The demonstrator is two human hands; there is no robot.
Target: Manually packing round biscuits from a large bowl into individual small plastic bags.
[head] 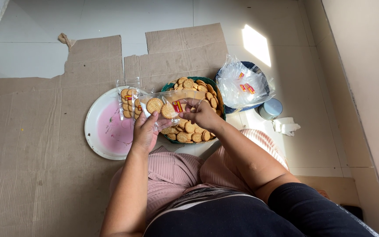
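We hold a clear packet of round biscuits between both hands, just above the bowl of loose biscuits.

Going left to right, we see flattened cardboard [44,145] on the floor, then a white plate [94,131] with a pink centre carrying a filled packet [127,103] at its far edge. Our left hand [144,134] grips the clear packet [165,106] from below, thumb closed on its left end. The packet's long axis runs left to right, its open end towards our right hand [202,115], which pinches that end shut-fingered and is the nearer one to the green bowl of biscuits [194,127] directly beneath. Further right lie a pile of empty bags [242,85] and a small blue tub [270,108].
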